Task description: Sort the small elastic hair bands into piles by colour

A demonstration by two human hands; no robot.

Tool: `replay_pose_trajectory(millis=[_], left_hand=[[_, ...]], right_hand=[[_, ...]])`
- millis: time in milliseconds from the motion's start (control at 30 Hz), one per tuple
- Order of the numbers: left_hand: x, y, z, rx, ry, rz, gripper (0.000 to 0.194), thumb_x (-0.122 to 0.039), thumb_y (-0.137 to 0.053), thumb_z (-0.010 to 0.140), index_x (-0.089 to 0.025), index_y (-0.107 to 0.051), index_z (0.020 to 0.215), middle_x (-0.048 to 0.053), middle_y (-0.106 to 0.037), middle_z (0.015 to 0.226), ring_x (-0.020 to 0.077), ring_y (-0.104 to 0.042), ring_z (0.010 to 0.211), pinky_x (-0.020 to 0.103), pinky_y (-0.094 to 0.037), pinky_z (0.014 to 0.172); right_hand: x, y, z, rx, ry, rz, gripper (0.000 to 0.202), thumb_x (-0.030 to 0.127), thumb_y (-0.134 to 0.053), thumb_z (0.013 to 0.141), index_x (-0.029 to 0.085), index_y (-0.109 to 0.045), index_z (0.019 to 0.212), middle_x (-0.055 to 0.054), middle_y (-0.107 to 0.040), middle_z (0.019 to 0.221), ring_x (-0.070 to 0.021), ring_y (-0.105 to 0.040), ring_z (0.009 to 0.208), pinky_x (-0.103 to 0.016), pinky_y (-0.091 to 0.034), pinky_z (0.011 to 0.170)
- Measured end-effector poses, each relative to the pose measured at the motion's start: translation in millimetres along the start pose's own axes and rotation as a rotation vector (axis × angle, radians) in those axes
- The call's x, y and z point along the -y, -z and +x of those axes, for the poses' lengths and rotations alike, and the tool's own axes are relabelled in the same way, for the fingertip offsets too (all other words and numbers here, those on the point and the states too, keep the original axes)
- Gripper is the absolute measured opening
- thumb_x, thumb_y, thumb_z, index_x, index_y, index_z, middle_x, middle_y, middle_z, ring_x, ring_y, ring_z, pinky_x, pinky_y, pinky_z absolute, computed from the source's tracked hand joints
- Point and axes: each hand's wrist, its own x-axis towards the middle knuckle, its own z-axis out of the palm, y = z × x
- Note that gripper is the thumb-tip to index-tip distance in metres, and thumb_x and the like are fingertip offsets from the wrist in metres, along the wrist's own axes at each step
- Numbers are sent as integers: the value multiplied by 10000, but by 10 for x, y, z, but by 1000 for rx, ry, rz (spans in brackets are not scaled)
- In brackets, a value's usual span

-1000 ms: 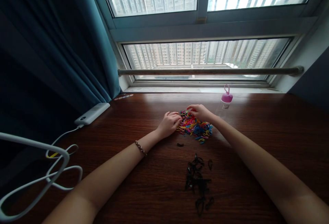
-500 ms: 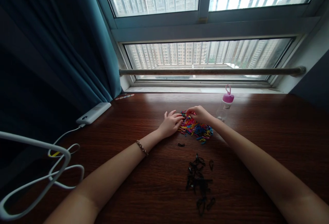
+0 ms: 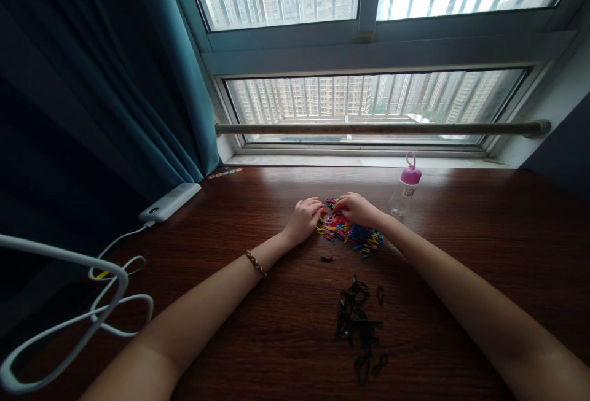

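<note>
A pile of small colourful bands lies on the dark wooden table. At its left edge is my left hand, fingers drawn together at the bands; what they hold is too small to make out. My right hand touches the pile from the upper right, fingertips pinched, their contents hidden. Nearer to me lies a loose heap of black bands, with one black piece apart from it, just below the colourful pile.
A clear bottle with a pink lid stands beyond my right forearm. To the left are a white power strip, looped white cable and a blue curtain. A metal rail crosses the window behind the table.
My left hand's fingers, spread before, have drawn together at the pile's left edge. My right fingertips have lowered slightly into the bands. The black bands have stayed in place.
</note>
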Motion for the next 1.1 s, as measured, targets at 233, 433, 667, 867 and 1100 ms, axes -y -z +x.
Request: replay_pose_trajectory(millis=[233,433,667,867,1100], left_hand=[[74,30,-7,-105,85,-150,123,-180,-543,755,-178,-641,830,36,-670,853,169,-612,819,274,-471,767],[58,32,-11,-140,119,-215,134,-213,-531,775,-181,-641,845,21,-683,826,155,-630,764,255,-481,726],[54,29,-5,-176,81,-229,173,-246,-491,816,-183,-638,881,29,-684,862,159,-627,783,272,-481,736],[-144,81,-92,-118,-211,-269,160,-210,-481,823,-158,-617,888,67,-666,826,156,-609,778,285,-483,720],[-787,119,-395,129,-926,-263,224,-142,-444,801,-133,-563,990,91,-670,852,158,-600,858,301,-444,832]], right_hand=[[-16,154,28,-1,-157,157,182,171,-563,698,113,-691,813,-62,-681,742,-152,-599,677,-229,-448,610],[151,630,-88,473,-190,622,252,265,-696,622,113,-643,817,-27,-659,707,-107,-595,629,-191,-458,568],[400,708,-140,943,-196,709,356,289,-690,636,106,-642,937,-61,-673,857,-146,-626,778,-229,-502,689],[110,644,-90,488,-531,350,200,273,-582,741,79,-608,703,-85,-662,637,-138,-625,540,-247,-524,540],[-19,521,-70,498,-586,180,144,231,-553,748,96,-597,725,-67,-656,605,-122,-597,440,-236,-510,482]])
